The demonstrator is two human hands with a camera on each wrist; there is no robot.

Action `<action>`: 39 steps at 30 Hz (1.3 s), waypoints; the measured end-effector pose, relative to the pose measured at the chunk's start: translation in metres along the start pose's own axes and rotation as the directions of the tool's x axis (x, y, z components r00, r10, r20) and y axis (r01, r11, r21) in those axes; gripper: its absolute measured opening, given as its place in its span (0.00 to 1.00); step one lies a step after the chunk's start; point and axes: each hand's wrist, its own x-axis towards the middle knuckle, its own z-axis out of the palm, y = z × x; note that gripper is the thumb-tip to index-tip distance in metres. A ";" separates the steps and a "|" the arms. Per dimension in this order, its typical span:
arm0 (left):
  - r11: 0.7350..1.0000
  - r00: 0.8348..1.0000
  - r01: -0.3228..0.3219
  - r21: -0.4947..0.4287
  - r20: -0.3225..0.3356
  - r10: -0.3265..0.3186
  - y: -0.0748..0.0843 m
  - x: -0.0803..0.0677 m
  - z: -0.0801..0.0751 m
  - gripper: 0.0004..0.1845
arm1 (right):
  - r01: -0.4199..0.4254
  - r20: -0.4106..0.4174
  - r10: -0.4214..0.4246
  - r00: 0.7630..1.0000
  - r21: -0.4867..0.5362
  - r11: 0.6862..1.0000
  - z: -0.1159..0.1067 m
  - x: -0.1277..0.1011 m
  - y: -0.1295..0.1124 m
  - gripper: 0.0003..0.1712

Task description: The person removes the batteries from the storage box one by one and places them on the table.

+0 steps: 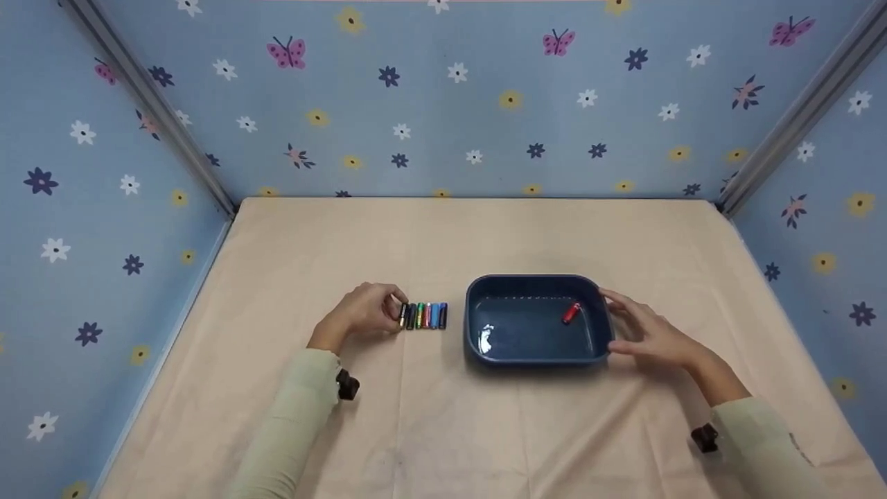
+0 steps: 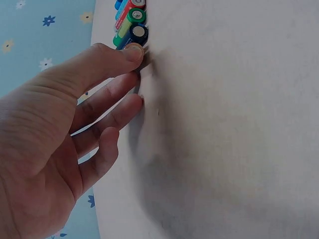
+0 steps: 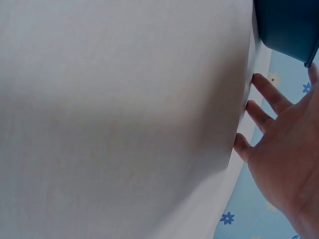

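Observation:
Several AA-size batteries (image 1: pixel 428 316) stand side by side in a short row on the cloth, in black, green, red and blue. At the row's left end my left hand (image 1: pixel 367 308) pinches the outermost battery (image 1: pixel 402 315) between thumb and forefinger. The left wrist view shows the thumb (image 2: pixel 130 56) over that battery, the other fingers loosely bent beside it. A dark blue rectangular container (image 1: pixel 520 319) sits right of the row, with one red battery (image 1: pixel 571 313) lying inside. My right hand (image 1: pixel 651 333) touches the container's right side, its fingers spread and relaxed.
A beige cloth (image 1: pixel 443 430) with creases covers the table. Blue panels with flowers and butterflies (image 1: pixel 457 132) enclose the back and both sides, joined by grey corner posts (image 1: pixel 152 104). Small dark cameras (image 1: pixel 348 385) are worn at both wrists.

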 end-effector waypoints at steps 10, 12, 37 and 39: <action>0.999 1.000 0.023 -0.025 0.008 -0.022 0.000 0.002 -0.001 0.29 | 0.021 -0.010 -0.021 1.000 0.022 1.000 -0.001 0.000 -0.003 0.55; 0.999 1.000 0.031 -0.027 0.004 -0.031 0.000 0.002 0.000 0.29 | 0.021 -0.010 -0.020 1.000 0.019 1.000 -0.001 0.000 -0.004 0.55; 0.992 0.994 0.031 0.118 -0.106 -0.018 0.012 -0.005 -0.022 0.31 | 0.031 -0.013 -0.031 0.999 0.008 0.999 0.001 0.000 0.002 0.56; 0.989 0.994 0.034 0.142 -0.109 -0.018 0.013 -0.005 -0.020 0.30 | 0.040 -0.014 -0.040 0.999 0.006 0.999 0.001 -0.001 0.001 0.56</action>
